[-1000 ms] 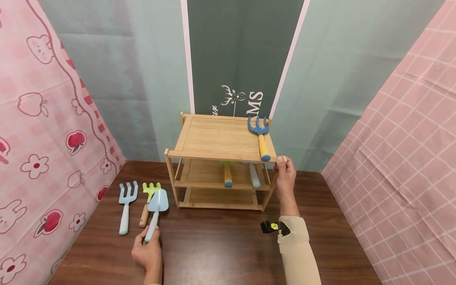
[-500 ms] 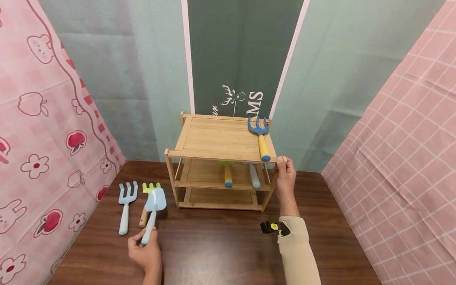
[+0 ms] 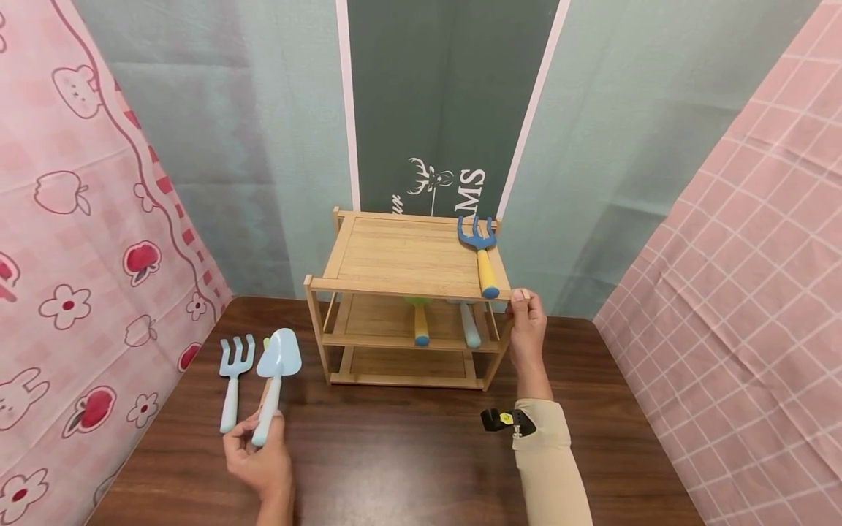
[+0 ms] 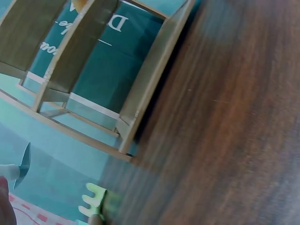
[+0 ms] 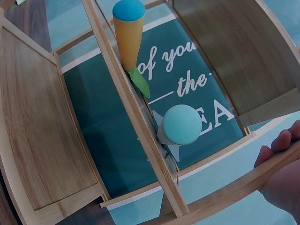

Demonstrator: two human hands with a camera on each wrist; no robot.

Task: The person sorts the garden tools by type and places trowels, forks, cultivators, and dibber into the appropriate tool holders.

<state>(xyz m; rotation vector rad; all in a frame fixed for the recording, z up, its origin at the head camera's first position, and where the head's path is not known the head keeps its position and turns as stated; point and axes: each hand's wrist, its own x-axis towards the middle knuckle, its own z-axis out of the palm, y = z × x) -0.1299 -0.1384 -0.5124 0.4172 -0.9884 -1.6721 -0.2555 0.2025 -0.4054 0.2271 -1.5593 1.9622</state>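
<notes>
My left hand pinches the pale handle of a light blue trowel, held above the table with its blade pointing away from me. Under that trowel lies a green hand rake, mostly hidden in the head view. Just left of it a light blue hand fork lies on the table. With curled fingers my right hand grips the front right corner of a three-tier wooden rack. On the rack's top shelf rests a blue fork with a yellow handle.
The middle shelf carries a yellow-handled tool with a green head and a pale-handled tool. The dark wooden table extends in front. Pink cloths hang at both sides, and a green curtain hangs behind the rack.
My left hand has shifted slightly left with the trowel, whose blade now covers most of the green rake. The right hand stays on the rack corner.
</notes>
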